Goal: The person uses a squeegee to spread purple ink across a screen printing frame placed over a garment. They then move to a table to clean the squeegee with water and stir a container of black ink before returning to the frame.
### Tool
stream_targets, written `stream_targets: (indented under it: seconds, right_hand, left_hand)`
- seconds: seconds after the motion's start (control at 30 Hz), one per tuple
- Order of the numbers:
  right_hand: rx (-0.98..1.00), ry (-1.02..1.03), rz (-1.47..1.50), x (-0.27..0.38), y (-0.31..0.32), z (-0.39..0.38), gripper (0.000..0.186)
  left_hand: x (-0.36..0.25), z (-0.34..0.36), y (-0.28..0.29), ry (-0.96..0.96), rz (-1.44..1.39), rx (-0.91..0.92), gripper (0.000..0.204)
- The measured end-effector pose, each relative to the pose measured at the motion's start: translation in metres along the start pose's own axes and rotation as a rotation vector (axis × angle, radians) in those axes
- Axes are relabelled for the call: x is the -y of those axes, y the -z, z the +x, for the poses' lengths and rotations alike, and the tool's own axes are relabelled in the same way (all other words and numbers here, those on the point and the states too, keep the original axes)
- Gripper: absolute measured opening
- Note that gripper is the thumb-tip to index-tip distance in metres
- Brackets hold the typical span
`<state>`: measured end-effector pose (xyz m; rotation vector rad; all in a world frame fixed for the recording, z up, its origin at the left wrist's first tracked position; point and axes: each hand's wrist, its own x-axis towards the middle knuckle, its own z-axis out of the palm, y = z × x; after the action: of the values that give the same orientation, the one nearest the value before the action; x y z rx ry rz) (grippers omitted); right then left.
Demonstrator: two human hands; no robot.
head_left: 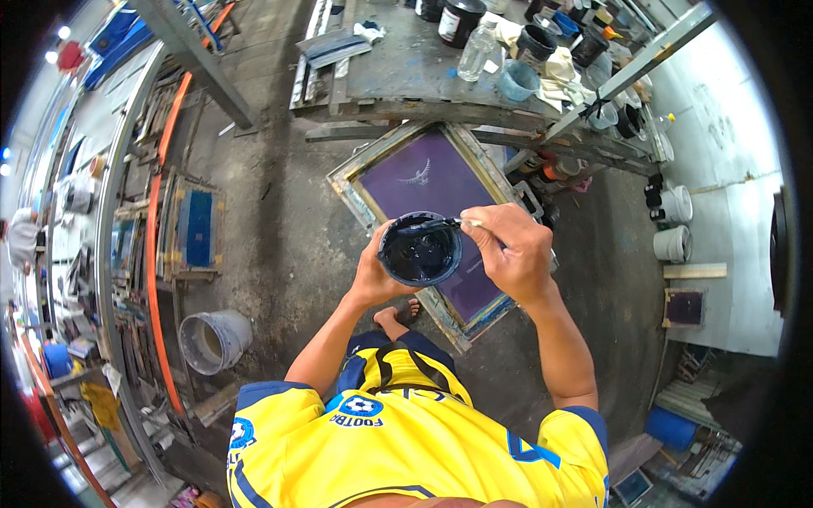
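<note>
My left hand is wrapped round the left side of a round tub of dark ink, held up in front of my body. Pinched in my right hand is the handle of a stirring stick, whose dark-coated end reaches over the rim into the tub. The ink looks thick and glossy, nearly black. Below and beyond the tub leans a screen printing frame with purple mesh and a pale wing-like design. Tub and hands cover part of that frame.
A worktable at the far side carries a clear plastic bottle, a blue-grey cup and several ink pots. On the floor at left stands a whitish bucket, near an orange rail. White buckets line the right wall.
</note>
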<state>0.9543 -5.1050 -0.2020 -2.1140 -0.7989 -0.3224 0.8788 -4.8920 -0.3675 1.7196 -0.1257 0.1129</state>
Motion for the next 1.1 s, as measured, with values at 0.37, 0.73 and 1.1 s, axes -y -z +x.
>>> stream_targets:
  seconds: [0.37,0.73,1.1]
  right_hand:
    - [0.095,-0.103,0.139,0.176,0.022,-0.184,0.010]
    - [0.240,-0.133,-0.017,0.234,0.102,-0.311,0.016]
    - [0.152,0.245,-0.067,0.104,0.147,-0.281,0.020]
  left_hand:
    - [-0.069,-0.248,-0.029,-0.048,0.031,-0.211,0.105]
    - [-0.130,-0.343,-0.075,-0.056,-0.016,-0.121,0.112]
    - [-0.124,-0.253,-0.142,-0.167,0.140,-0.056,0.108]
